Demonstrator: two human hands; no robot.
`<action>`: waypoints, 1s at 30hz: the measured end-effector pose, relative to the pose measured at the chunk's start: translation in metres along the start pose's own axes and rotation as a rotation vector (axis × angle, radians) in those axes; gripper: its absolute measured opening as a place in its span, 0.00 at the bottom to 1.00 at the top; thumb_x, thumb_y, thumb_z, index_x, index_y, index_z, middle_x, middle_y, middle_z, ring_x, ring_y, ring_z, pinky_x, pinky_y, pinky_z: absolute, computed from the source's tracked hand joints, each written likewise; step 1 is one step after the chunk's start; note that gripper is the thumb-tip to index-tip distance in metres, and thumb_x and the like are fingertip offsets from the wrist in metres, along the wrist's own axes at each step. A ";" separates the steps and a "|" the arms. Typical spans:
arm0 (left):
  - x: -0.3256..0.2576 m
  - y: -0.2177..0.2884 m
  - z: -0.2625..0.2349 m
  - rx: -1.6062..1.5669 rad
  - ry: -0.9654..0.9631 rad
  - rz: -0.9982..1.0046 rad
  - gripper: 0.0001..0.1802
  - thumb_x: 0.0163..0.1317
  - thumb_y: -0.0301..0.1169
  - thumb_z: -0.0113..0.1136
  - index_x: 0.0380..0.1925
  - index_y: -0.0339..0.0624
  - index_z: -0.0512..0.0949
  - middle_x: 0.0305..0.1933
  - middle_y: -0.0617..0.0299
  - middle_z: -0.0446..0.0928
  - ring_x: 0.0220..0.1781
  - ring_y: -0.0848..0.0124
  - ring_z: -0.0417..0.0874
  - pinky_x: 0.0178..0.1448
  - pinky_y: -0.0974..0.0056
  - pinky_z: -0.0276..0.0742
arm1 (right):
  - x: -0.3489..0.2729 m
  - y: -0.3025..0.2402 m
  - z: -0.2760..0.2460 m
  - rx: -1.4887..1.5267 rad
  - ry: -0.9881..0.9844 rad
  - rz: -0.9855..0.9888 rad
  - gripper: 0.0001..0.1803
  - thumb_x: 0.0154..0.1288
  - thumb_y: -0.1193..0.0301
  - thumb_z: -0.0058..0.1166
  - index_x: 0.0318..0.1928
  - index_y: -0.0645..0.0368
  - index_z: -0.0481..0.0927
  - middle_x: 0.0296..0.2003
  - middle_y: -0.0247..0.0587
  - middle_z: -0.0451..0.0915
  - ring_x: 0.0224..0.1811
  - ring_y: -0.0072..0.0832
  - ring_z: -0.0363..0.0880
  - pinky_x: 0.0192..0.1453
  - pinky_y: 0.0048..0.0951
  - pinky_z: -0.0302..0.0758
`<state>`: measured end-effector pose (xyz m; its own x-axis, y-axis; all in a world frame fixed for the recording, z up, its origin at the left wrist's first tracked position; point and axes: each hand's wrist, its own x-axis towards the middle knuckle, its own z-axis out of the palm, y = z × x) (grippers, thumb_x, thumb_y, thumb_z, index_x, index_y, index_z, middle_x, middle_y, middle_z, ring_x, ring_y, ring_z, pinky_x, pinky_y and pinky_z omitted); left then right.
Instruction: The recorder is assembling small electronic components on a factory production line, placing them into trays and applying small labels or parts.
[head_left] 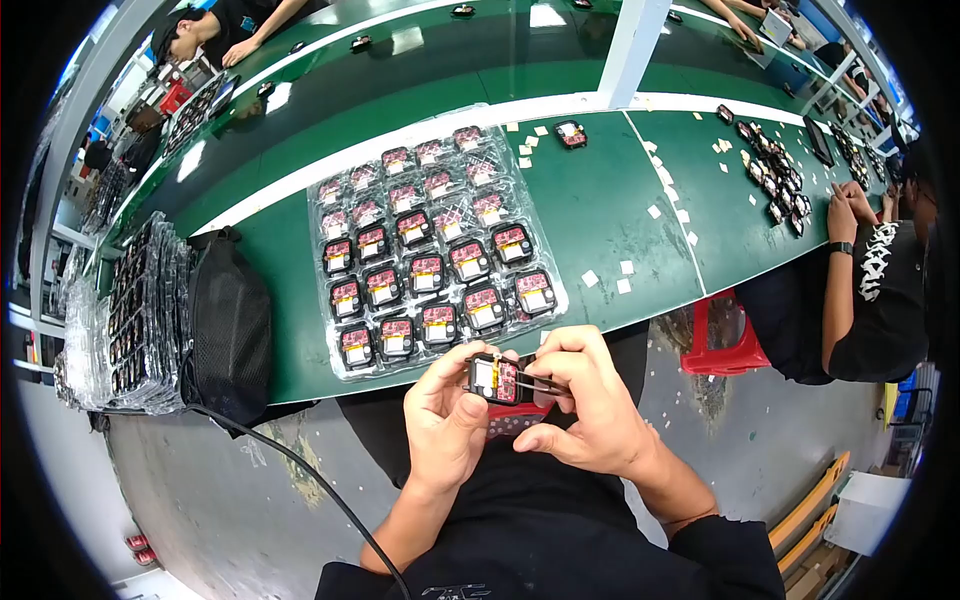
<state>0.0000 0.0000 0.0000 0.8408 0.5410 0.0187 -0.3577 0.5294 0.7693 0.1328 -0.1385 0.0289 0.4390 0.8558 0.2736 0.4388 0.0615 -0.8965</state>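
In my left hand (446,425) I grip a small electronic device (494,379) by its edges, in front of the bench edge. Its black casing is open, showing a red circuit board, a white block and a strip of yellow. My right hand (592,405) is closed on dark tweezers (541,384), whose tips reach the right side of the board. Whether the tips touch a part is too small to tell. Just beyond my hands lies a clear plastic tray (342,374) with rows of similar open devices; some pockets hold none.
Stacked filled trays (135,310) and a black mesh-sided bag (230,325) stand at the left. Small pale squares (626,268) and a lone device (571,135) lie on the green bench (590,215). A co-worker (880,290) sits at the right by a heap of devices (772,170).
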 end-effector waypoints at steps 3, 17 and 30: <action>0.001 0.000 0.006 -0.065 0.085 -0.020 0.38 0.67 0.42 0.75 0.67 0.29 0.69 0.63 0.49 0.76 0.66 0.54 0.81 0.71 0.49 0.80 | -0.001 0.004 0.004 -0.135 0.094 -0.101 0.29 0.64 0.69 0.73 0.63 0.58 0.77 0.52 0.50 0.71 0.37 0.38 0.84 0.39 0.33 0.85; -0.002 0.001 0.005 -0.088 0.100 -0.011 0.35 0.67 0.34 0.75 0.67 0.27 0.71 0.64 0.49 0.76 0.62 0.64 0.82 0.66 0.60 0.80 | 0.006 0.006 0.003 -0.651 0.287 -0.392 0.14 0.57 0.75 0.71 0.44 0.65 0.86 0.38 0.41 0.86 0.28 0.30 0.81 0.31 0.28 0.78; -0.008 0.001 0.002 -0.064 0.088 -0.021 0.35 0.66 0.33 0.75 0.67 0.29 0.71 0.65 0.50 0.76 0.64 0.64 0.80 0.68 0.60 0.79 | 0.006 0.013 0.010 -0.418 0.314 -0.291 0.10 0.58 0.81 0.68 0.41 0.65 0.85 0.35 0.43 0.85 0.30 0.37 0.83 0.32 0.33 0.80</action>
<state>-0.0059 -0.0048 0.0017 0.8104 0.5833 -0.0549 -0.3680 0.5799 0.7269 0.1329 -0.1277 0.0156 0.4373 0.6375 0.6343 0.8192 0.0086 -0.5734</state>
